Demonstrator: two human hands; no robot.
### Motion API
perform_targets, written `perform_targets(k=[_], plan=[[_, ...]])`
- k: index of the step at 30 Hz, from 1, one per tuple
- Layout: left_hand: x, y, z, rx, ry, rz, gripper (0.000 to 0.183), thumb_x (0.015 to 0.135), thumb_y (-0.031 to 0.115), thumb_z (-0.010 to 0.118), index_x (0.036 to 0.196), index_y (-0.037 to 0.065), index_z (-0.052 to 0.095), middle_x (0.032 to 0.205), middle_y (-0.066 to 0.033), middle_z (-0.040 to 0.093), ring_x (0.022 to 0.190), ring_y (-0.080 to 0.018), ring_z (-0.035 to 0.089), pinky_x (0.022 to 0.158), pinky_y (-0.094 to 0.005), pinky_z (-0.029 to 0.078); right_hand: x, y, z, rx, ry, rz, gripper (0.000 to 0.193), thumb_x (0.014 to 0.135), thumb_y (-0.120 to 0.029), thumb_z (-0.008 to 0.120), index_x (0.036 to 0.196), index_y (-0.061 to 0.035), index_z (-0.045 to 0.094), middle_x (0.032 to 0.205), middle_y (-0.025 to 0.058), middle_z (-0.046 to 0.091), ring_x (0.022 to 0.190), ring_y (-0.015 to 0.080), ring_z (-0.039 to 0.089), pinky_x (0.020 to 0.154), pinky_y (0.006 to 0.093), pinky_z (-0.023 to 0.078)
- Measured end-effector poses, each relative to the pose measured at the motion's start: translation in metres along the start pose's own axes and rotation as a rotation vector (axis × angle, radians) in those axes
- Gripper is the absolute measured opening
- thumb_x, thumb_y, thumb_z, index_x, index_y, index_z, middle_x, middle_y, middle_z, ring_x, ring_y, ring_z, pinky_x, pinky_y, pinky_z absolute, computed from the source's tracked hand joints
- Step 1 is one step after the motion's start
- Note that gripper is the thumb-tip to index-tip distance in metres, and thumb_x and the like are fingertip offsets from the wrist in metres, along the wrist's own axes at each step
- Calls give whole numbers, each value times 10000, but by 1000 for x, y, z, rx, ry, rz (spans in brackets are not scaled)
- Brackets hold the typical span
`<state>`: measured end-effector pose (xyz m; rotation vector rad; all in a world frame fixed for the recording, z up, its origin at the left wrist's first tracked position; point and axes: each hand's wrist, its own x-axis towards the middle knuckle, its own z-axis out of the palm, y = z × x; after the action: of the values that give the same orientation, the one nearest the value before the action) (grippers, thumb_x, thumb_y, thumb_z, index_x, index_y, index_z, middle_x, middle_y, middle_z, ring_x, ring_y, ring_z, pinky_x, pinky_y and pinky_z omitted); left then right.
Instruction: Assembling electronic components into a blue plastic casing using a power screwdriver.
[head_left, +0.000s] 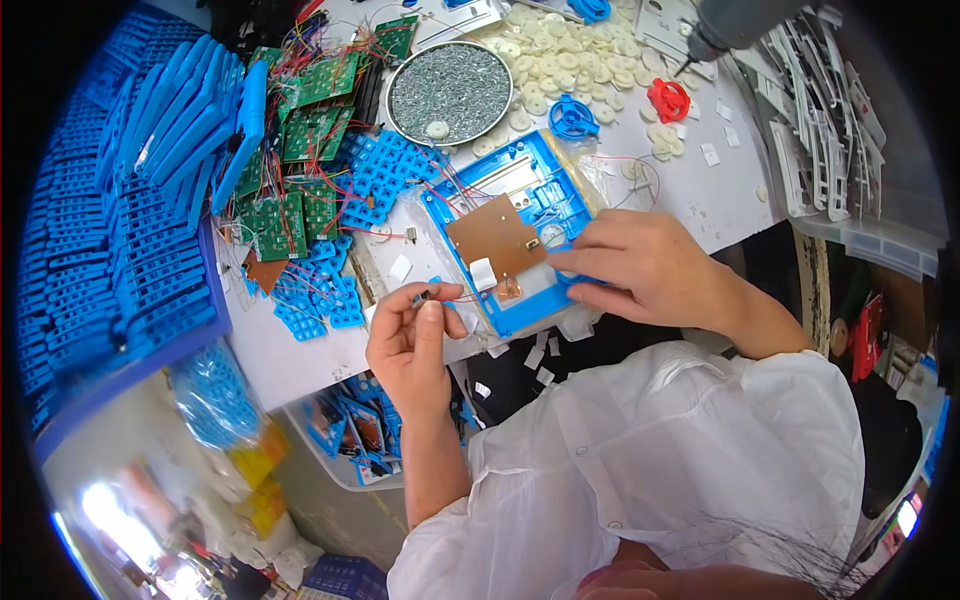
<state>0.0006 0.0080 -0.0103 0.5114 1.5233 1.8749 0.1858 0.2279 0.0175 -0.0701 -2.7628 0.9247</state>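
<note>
Nearest the camera, we see the white shirt [650, 440] of the person at the worktable [730, 195]. The left hand [408, 345] has thumb and fingertips closed together on a small dark part [424, 296], with a thin red wire [467, 297] running from there toward the blue housing [533, 314]. The right hand [650, 262] is at the housing's right side, its fingertips bunched at the inner edge; we cannot tell whether they pinch anything or merely steady it.

The housing lies on the table between the hands, with its inside facing up. Within it we find a brown board [493, 235], a white square piece [482, 274] at the board's lower corner and a copper-coloured patch [508, 289].

We judge the work partway along: the board is laid in and wires lead to it, but the small dark part is outside the housing and no cover is on. Whether the board is fastened, we cannot tell.

Farther out, we see a dish [450, 144] of screws [450, 90], cream discs [570, 55], a red round part [668, 101], wired green circuit boards [315, 135], blue keypads [380, 165] and, leftmost, stacked blue frames [180, 120].
</note>
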Motion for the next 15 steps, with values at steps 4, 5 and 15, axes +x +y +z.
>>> perform_targets(k=[4,5,15], plan=[[-7,3,10,437,-7,306,273,850,-80,702,1116,-20,728,1141,-125,664,873,-140,633,727,-251,501,18,-8,22,118,144,-24,342,831,-202,796,1137,-74,711,956,84,684,851,279,676,710,384,548],[-6,8,14,512,-95,371,297,843,-86,701,1131,-19,728,1128,-123,660,880,-140,629,739,-251,497,26,-11,30,164,196,-45,319,827,-197,797,1112,-78,717,952,80,686,850,279,678,703,384,547],[33,15,12,1017,-250,339,399,839,51,743,1233,27,686,1132,-161,636,931,-261,634,807,-360,521,40,-1,34,629,129,199,61,882,-79,729,890,-31,691,760,27,652,645,102,605,574,263,466]])
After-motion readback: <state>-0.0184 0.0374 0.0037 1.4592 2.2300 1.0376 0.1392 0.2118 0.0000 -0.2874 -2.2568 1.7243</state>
